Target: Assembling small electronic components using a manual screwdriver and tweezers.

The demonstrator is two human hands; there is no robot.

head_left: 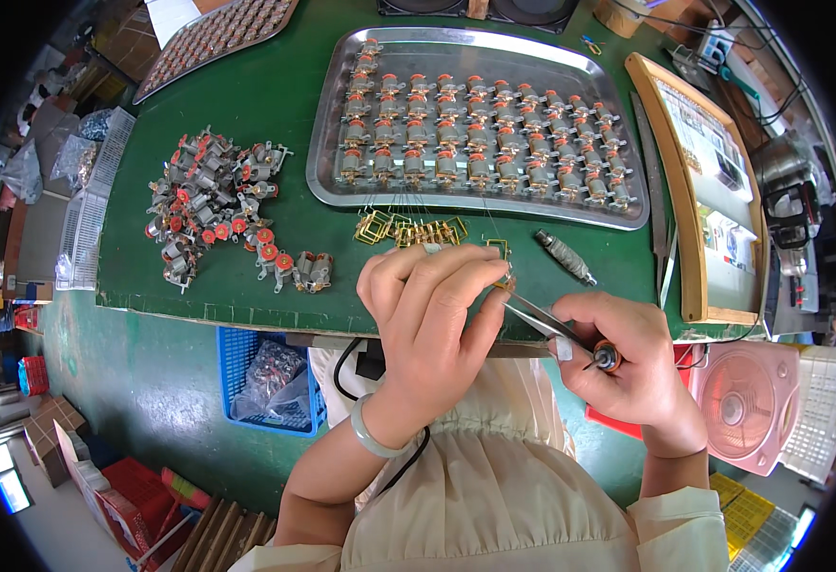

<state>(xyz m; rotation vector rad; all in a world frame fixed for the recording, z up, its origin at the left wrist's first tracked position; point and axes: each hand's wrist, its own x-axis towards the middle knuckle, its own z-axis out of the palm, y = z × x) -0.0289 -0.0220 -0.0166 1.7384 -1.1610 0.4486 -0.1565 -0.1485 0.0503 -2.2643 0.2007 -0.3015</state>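
Observation:
At the table's front edge, my left hand (437, 305) is closed, thumb and forefinger pinching a small brass-coloured frame (498, 246) with fine wire. My right hand (628, 357) is closed round metal tweezers (542, 319), whose tips meet the left fingertips. A round copper-and-black end (608, 357) also shows in the right hand; its kind I cannot make out. More brass frames (423, 232) with thin wires lie beyond my left hand. Past them, a metal tray (480, 202) holds rows of small grey motor-like parts with orange tops (446, 133).
A heap of similar parts (213, 186) lies on the green table at left. Right of my left hand is a grey wrapped tool (565, 255). A wooden-framed panel (699, 181) stands at the right. Below the table are a blue basket (318, 410) and a pink fan (744, 405).

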